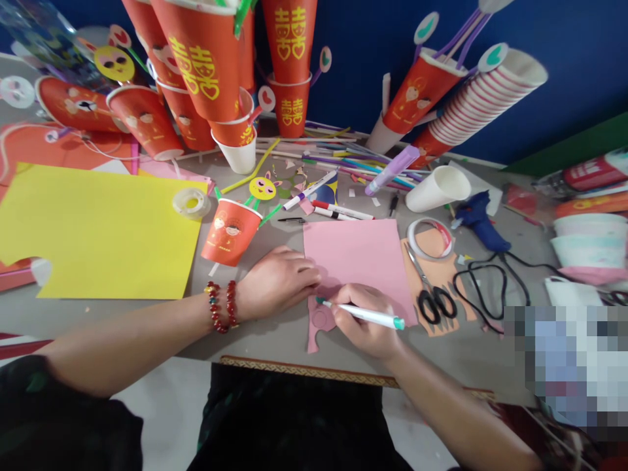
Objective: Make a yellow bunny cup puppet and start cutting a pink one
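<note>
My right hand (367,317) is closed around a white marker (373,315) with a green end. Its green tip is at the pink paper (358,255), beside a small circle outlined on the sheet's ragged lower left part. My left hand (284,281), with a beaded bracelet at the wrist, lies on the left edge of the same paper, fingers together and slightly bent, fingertips on the sheet. Just beyond it stands a tilted red paper cup (231,232) with a yellow rabbit face (263,188) on green sticks.
Black-handled scissors (434,302) and a tape roll (430,239) lie on orange paper at the right. A blue glue gun (483,219) trails its black cord. Yellow paper (108,229) covers the left side. Red cups (201,59) stack up behind; a blurred patch hides the lower right.
</note>
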{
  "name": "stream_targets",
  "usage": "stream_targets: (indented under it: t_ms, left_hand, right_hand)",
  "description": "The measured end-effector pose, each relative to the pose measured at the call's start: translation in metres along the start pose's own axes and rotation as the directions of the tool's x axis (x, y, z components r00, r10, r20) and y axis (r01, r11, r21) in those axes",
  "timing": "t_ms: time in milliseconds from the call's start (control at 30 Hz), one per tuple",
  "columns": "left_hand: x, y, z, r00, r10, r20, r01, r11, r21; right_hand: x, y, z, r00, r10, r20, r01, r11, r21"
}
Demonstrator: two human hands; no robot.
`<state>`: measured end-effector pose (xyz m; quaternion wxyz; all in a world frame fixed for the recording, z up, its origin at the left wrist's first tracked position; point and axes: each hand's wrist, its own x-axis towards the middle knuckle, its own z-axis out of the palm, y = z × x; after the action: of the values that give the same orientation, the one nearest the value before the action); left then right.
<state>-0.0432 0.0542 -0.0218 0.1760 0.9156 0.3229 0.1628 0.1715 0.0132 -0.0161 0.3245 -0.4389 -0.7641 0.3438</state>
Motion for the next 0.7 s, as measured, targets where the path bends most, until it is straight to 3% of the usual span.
stream_targets:
  t_ms: [700]
  left_hand:
    - [-0.0002,0.0009,-0.0014,1.000,-0.004,0.006,0.004,1.000,0.012]
  right_hand:
    - [0.0000,-0.0007,-0.0005,1.000,-0.011,-0.002,0.011,1.000,0.007]
